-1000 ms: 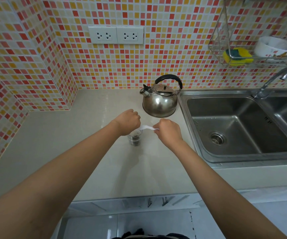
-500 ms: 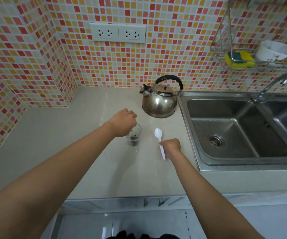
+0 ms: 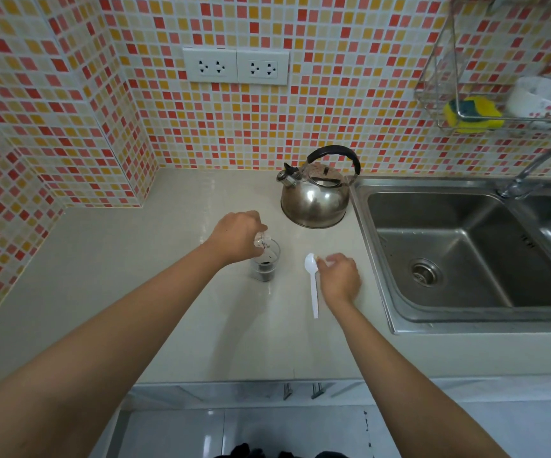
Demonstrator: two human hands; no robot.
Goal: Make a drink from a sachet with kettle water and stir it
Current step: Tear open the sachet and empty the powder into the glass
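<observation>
A small clear glass (image 3: 265, 264) with dark powder at its bottom stands on the beige counter (image 3: 135, 276). My left hand (image 3: 237, 236) hovers over the glass's rim, pinching a small clear sachet (image 3: 261, 241) that is tilted into the glass. A white plastic spoon (image 3: 313, 285) lies flat on the counter to the right of the glass, bowl pointing away from me. My right hand (image 3: 340, 279) rests just right of the spoon, fingertips by its bowl and the handle lying free. The steel kettle (image 3: 315, 196) with a black handle stands behind them.
A steel double sink (image 3: 465, 252) with a tap (image 3: 532, 166) starts right of the kettle. On the wall above it, a wire rack (image 3: 439, 94) holds a yellow sponge and a white bowl. Two sockets (image 3: 236, 66) sit on the tiled wall. The tiled wall juts out at the left.
Both hands were together over the glass on the sachet. The right hand then dropped to the counter with the spoon and now lies beside it; the left hand stays over the glass.
</observation>
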